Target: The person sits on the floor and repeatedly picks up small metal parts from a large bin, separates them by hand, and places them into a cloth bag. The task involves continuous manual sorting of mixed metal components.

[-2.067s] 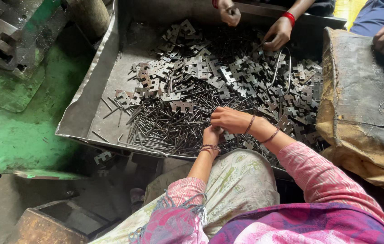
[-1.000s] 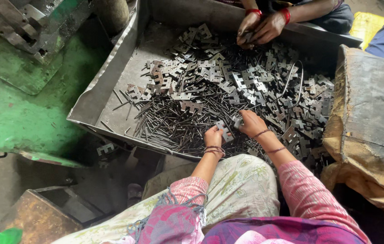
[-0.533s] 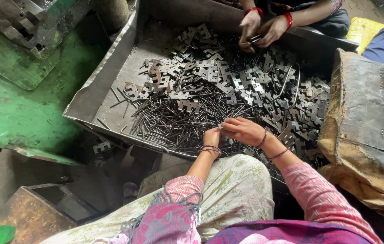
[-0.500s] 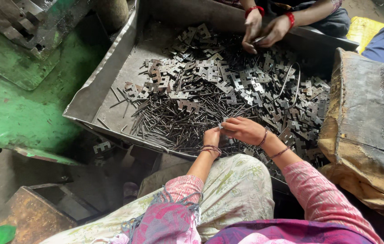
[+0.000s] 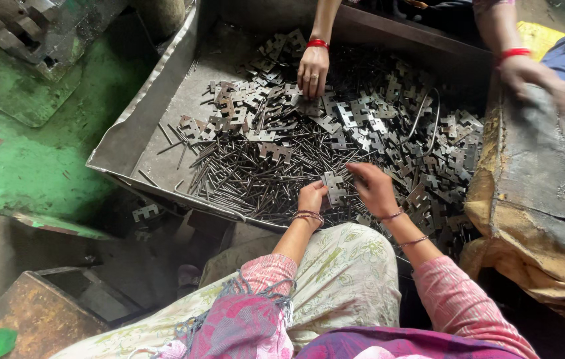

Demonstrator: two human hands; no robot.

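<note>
My left hand (image 5: 311,197) pinches a small grey metal hinge plate (image 5: 333,187) over the near edge of a big metal tray (image 5: 156,113). My right hand (image 5: 373,188) is just to the right of that plate, fingers curled down among the loose parts; what it grips I cannot make out. The tray holds a heap of stamped hinge plates (image 5: 362,126) at the back and right, and a pile of thin dark metal pins (image 5: 242,176) at the front left.
Another person's hand (image 5: 313,70) reaches into the far plates, and that person's other hand (image 5: 535,76) rests on a worn sack-covered block (image 5: 548,199) at right. A green machine base (image 5: 16,153) lies left. A rusty box (image 5: 36,312) sits at lower left.
My view has moved closer. My hands stay at the tray's near edge and the left one now holds a hinge plate up. The other person's hands have parted, one into the plates, one onto the sack.
</note>
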